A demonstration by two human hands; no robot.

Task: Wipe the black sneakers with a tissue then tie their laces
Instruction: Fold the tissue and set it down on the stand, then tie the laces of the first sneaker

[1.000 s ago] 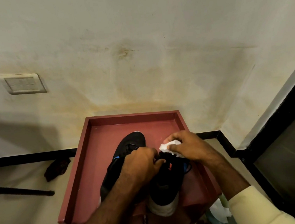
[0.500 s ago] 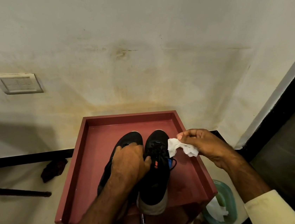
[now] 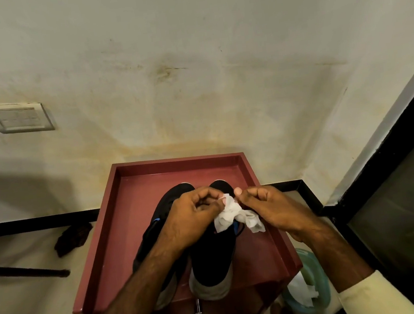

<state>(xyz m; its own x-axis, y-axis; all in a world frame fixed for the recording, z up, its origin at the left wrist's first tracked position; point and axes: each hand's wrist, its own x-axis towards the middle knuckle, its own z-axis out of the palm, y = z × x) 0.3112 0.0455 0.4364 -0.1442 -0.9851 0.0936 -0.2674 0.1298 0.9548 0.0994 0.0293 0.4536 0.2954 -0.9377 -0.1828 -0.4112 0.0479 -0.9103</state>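
Observation:
Two black sneakers stand side by side, toes toward the wall, on a red tray-topped stand (image 3: 121, 226). The left sneaker (image 3: 155, 230) is partly hidden under my left forearm. The right sneaker (image 3: 213, 264) shows its black upper and white heel. Above the right sneaker, a crumpled white tissue (image 3: 235, 215) hangs between both hands. My left hand (image 3: 194, 215) pinches its left end with curled fingers. My right hand (image 3: 268, 204) pinches its right end.
A cream wall with a switch plate (image 3: 19, 117) rises behind the stand. A teal bin (image 3: 316, 286) with used tissue sits on the floor at the lower right. A dark cloth (image 3: 72, 238) and a black rod (image 3: 25, 271) lie on the left.
My left hand has left the sneakers and risen to take the tissue's left end. My right hand has moved left with the tissue, above the right sneaker.

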